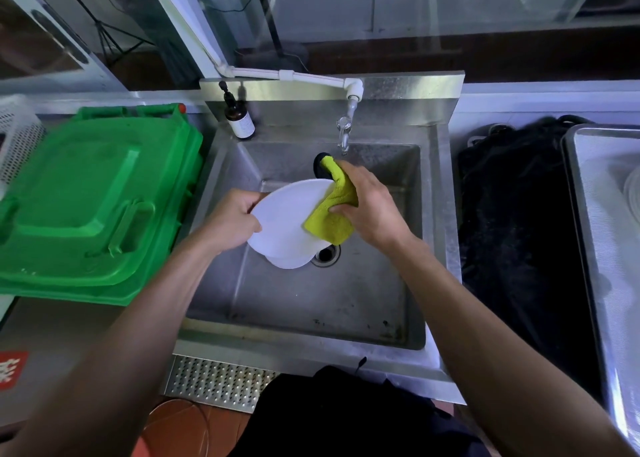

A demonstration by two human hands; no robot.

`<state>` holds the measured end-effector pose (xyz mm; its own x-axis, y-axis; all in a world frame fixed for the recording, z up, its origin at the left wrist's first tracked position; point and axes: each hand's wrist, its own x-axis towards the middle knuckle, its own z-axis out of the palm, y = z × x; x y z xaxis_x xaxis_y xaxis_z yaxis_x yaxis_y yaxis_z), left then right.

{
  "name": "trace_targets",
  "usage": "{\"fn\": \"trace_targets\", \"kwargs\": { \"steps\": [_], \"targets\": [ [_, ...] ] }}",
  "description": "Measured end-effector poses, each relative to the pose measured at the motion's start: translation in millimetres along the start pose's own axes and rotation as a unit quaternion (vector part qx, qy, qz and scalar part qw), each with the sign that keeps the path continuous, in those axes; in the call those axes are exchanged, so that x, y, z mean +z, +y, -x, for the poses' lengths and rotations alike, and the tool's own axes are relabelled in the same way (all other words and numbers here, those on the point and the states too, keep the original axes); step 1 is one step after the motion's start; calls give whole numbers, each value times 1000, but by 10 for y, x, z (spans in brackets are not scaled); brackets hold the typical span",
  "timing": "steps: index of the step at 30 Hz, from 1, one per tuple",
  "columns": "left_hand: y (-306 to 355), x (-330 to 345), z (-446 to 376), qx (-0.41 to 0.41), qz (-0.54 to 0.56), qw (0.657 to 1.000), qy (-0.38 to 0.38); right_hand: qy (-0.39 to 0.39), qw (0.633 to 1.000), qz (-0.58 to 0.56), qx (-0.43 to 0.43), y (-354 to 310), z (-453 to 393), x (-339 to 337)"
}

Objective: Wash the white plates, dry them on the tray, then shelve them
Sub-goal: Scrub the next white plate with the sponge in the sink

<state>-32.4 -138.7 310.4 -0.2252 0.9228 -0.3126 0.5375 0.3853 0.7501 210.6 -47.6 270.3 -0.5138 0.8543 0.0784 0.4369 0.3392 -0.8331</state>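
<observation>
Over the steel sink (346, 304) my left hand (232, 219) grips the left rim of a white plate (287, 214), held tilted above the basin. My right hand (370, 204) grips a yellow-green cloth (332, 214) that lies folded over the plate's right edge. A second white plate (291, 261) lies in the basin under the first one, beside the drain (327, 254). At the far right edge sits a metal tray (602, 186) with a pale round thing in it, mostly cut off.
A tap (344, 134) hangs over the back of the sink with a black stopper (320, 164) below it. A brown pump bottle (239, 117) stands at the back left corner. A green bin lid (90, 200) lies to the left, a black cloth (516, 214) to the right.
</observation>
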Motion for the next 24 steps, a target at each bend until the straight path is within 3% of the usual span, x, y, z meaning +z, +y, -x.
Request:
{"fn": "trace_targets", "kwargs": {
  "steps": [6, 10, 21, 24],
  "targets": [
    [2, 10, -21, 25, -65, 998, -6, -5, 1000, 17, -20, -49, -5, 28],
    [55, 97, 30, 43, -51, 998, 18, 16, 998, 46, -25, -49, 46, 67],
    [-280, 578, 72, -34, 127, 985, 115, 85, 991, 89, -52, -131, 241, 90],
    [-412, 675, 210, -134, 264, 943, 151, 103, 990, 86, -44, -128, 266, 41]
  ]
}}
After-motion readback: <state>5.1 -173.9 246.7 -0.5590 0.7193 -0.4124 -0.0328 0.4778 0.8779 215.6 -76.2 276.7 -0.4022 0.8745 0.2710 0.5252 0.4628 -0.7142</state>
